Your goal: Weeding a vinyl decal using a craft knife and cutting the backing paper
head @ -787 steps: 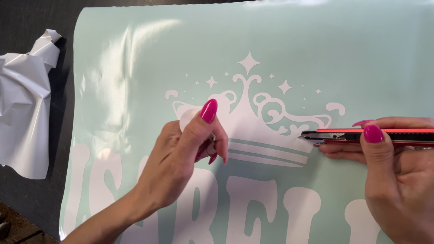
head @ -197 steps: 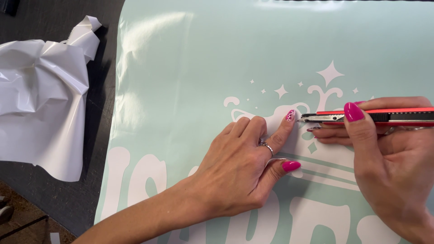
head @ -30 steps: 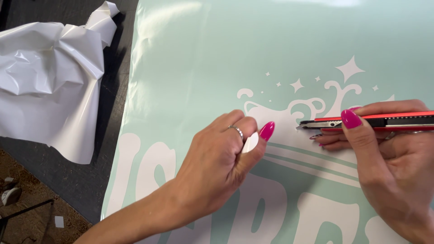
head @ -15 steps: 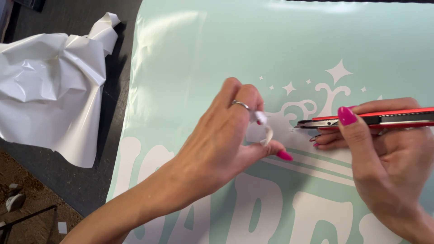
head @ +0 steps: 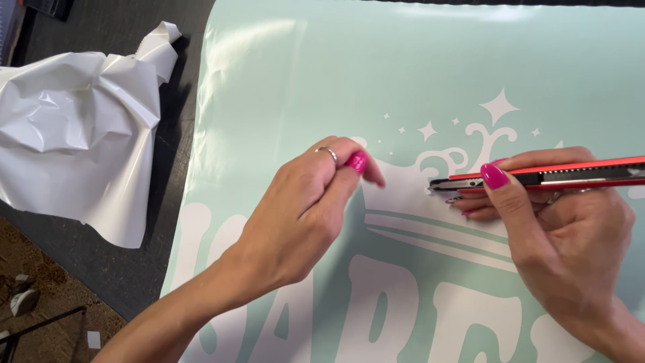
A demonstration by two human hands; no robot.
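- pale green vinyl sheet (head: 416, 74) lies flat over the dark table (head: 168, 175), filling most of the view; white crown-and-letter design sits between and under both hands
- crumpled white backing (head: 80, 141) lies well apart, off the sheet's left edge
- right hand (head: 564, 235) is closed around a red utility knife (head: 537, 176), long axis running left-right, tip pointing left at the crown scrollwork
- left hand (head: 302, 208) is curled, fingertips pinched together just left of the knife tip; whether it holds a vinyl scrap, cannot tell
- right hand is nearer the cut spot
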